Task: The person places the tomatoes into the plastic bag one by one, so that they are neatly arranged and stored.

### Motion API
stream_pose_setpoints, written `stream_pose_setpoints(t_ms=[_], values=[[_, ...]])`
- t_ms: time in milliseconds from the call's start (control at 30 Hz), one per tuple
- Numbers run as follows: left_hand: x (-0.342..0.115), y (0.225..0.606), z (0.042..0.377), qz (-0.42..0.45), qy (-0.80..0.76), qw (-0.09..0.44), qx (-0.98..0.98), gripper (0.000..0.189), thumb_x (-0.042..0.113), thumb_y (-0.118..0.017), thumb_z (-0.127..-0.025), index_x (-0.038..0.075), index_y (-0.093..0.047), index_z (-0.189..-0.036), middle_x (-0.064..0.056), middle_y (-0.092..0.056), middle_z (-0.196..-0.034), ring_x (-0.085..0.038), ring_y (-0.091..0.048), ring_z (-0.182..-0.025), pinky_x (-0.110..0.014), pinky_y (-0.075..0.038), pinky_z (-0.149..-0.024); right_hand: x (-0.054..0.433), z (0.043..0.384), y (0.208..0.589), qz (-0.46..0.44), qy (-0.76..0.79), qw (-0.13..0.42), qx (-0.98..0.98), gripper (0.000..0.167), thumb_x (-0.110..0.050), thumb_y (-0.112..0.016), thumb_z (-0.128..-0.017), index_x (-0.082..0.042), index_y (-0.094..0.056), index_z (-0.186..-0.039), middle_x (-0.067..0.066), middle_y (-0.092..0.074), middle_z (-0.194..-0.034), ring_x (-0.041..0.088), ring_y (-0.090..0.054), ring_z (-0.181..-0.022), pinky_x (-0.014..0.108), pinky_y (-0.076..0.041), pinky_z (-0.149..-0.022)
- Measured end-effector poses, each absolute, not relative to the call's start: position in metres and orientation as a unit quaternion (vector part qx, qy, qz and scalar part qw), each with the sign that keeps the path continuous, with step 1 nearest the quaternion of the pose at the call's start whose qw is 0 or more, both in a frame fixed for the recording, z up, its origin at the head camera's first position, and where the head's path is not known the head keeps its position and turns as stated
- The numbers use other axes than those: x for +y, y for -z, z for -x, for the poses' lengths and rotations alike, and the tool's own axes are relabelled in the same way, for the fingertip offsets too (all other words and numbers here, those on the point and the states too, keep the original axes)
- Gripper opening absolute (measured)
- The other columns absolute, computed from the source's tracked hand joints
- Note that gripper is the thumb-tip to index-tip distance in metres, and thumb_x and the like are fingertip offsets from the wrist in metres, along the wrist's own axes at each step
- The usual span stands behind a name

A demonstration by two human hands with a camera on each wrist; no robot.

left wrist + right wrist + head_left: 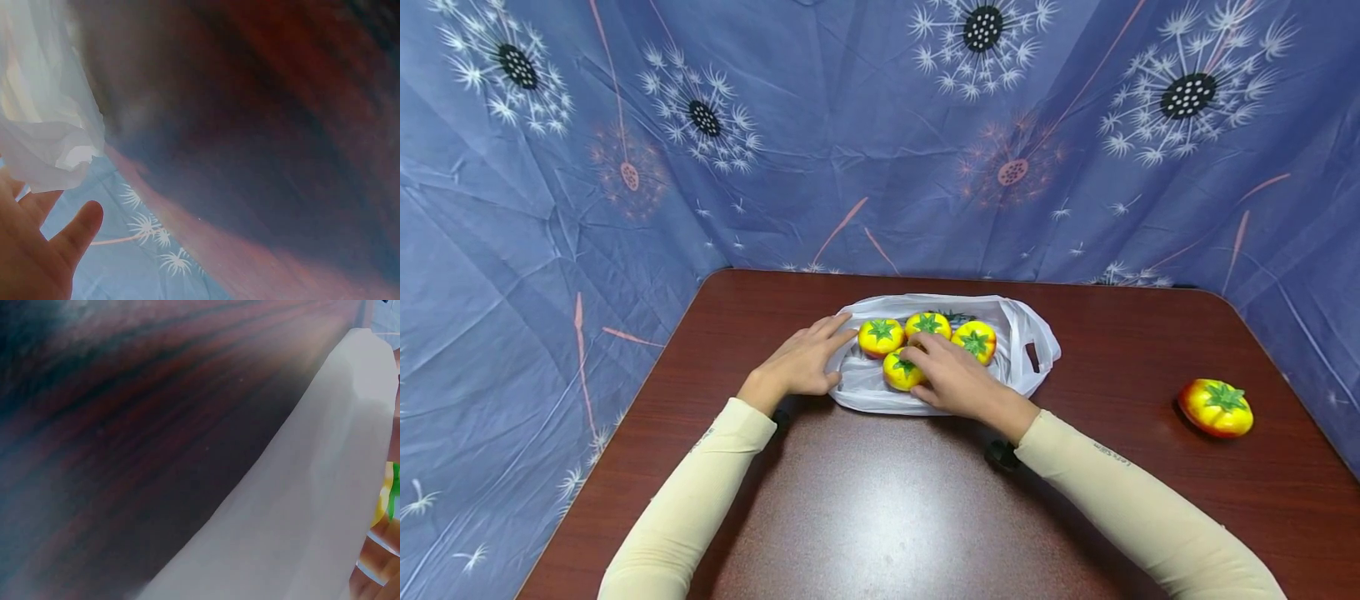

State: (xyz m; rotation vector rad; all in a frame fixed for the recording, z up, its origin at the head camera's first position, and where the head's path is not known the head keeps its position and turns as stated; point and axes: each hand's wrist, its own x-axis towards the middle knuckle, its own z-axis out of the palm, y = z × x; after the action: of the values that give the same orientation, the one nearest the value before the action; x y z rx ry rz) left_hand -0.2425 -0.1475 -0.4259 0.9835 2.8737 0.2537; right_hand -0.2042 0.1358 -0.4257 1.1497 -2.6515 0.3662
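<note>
A white plastic bag (pixel 876 403) lies on the table with its mouth spread, several yellow-and-red, tomato-like fruits with green leafy tops inside. My right hand (pixel 958 375) reaches over the near rim, its fingers and thumb curled round the front fruit (pixel 895 372) and partly covering it. At the bag's left edge my left hand (pixel 801 358) has its fingers extended, close to the left fruit (pixel 880 337). The left wrist view shows bag plastic (pixel 53 137) by those spread fingers. In the right wrist view, the bag side (pixel 312 487) hides most of the right hand.
One more such fruit (pixel 1216 408) lies apart on the right of the brown table (pixel 1097 350). A bag handle (pixel 1041 354) with a cut-out loops to the right. Blue dandelion-patterned cloth (pixel 850 150) hangs behind the table and along its sides.
</note>
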Motion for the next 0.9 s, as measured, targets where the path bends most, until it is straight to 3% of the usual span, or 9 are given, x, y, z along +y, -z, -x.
stream_pose_setpoints(t_ms=[233, 567, 900], values=[[-0.148, 0.426, 0.242, -0.322, -0.085, 0.047, 0.942, 0.074, 0.029, -0.062, -0.084, 0.017, -0.039, -0.153, -0.007, -0.019, -0.167, -0.03, -0.027, -0.151, -0.056, -0.035, -0.115, 0.137, 0.205, 0.426, -0.389, -0.118, 0.118, -0.906, 0.045, -0.019, -0.077, -0.081, -0.01, -0.061, -0.123, 0.016, -0.058, -0.129, 0.032, -0.062, -0.11, 0.046, -0.054, -0.096], [-0.149, 0.427, 0.242, -0.323, -0.085, 0.044, 0.942, 0.074, 0.029, -0.062, -0.083, 0.017, -0.039, -0.153, -0.006, -0.02, -0.167, -0.029, -0.028, -0.15, -0.055, -0.035, -0.115, 0.136, 0.196, 0.422, -0.392, -0.06, 0.087, -0.914, 0.057, -0.022, -0.073, -0.088, -0.012, -0.054, -0.141, 0.018, -0.049, -0.149, 0.036, -0.054, -0.132, 0.051, -0.051, -0.101], [-0.15, 0.428, 0.243, -0.323, -0.084, 0.04, 0.942, 0.074, 0.029, -0.062, -0.082, 0.017, -0.04, -0.152, -0.007, -0.02, -0.167, -0.029, -0.029, -0.15, -0.055, -0.036, -0.114, 0.135, 0.196, 0.423, -0.391, -0.063, 0.08, -0.915, 0.059, -0.019, -0.073, -0.088, -0.01, -0.052, -0.142, 0.022, -0.047, -0.15, 0.038, -0.052, -0.133, 0.051, -0.049, -0.104]])
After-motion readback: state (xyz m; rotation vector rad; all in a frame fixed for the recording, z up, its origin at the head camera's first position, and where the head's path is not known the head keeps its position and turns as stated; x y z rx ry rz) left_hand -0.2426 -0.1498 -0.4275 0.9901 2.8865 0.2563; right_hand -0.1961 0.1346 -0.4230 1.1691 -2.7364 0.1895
